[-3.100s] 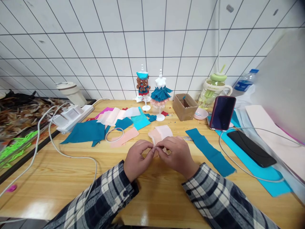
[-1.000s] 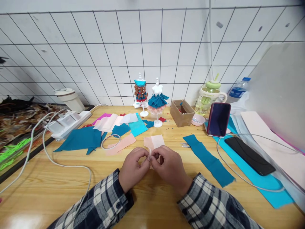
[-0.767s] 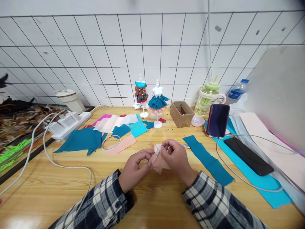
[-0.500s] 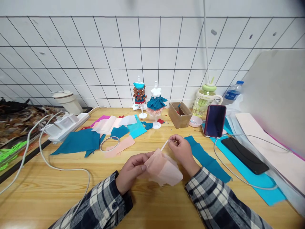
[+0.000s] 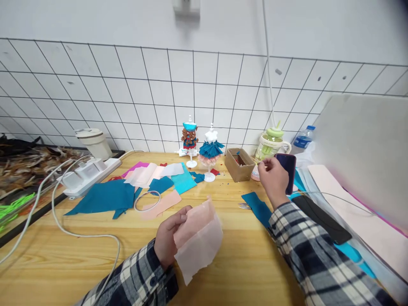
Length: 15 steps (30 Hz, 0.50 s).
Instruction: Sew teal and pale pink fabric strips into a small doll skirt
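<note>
Pinching pink cloth [image 5: 199, 242], left hand [image 5: 168, 236] is nearer; cloth spreads right, colour line slanting to tabletop's [image 5: 137, 263] far right corner; right hand [image 5: 274, 176] well apart, fingers curled, hold unclear.

The plaid sleeves [image 5: 318, 250] mix navy and cream.

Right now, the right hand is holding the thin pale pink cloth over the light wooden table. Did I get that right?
Not quite: it's the left hand that holds the thin pale pink cloth over the light wooden table. The head view shows the right hand apart from it, partly hiding the upright dark phone with the red edge.
</note>
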Motion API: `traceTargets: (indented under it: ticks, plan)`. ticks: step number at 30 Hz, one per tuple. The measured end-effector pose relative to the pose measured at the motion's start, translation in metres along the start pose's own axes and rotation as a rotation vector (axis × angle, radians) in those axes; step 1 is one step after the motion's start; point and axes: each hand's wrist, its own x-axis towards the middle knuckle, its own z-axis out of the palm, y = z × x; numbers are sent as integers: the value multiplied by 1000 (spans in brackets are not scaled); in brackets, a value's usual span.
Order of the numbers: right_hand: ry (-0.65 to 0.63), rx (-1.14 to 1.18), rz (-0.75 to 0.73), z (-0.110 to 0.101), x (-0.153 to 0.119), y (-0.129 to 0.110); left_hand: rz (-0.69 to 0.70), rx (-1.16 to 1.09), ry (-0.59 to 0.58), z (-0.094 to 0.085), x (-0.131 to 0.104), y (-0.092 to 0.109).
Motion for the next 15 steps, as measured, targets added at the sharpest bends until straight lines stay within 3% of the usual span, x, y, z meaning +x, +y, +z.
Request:
traceTargets:
  ticks: [6, 11, 15]
  plan:
    - [-136, -305, -155, 20, 36, 2, 0, -44, 47, -1, 0, -1]
    - [-252, -444, -379, 33, 37, 7, 4, -75, 54, -1, 3, -4]
    - [-258, -418, -407, 33, 29, 12, -13, -78, 38, -1, 3, -4]
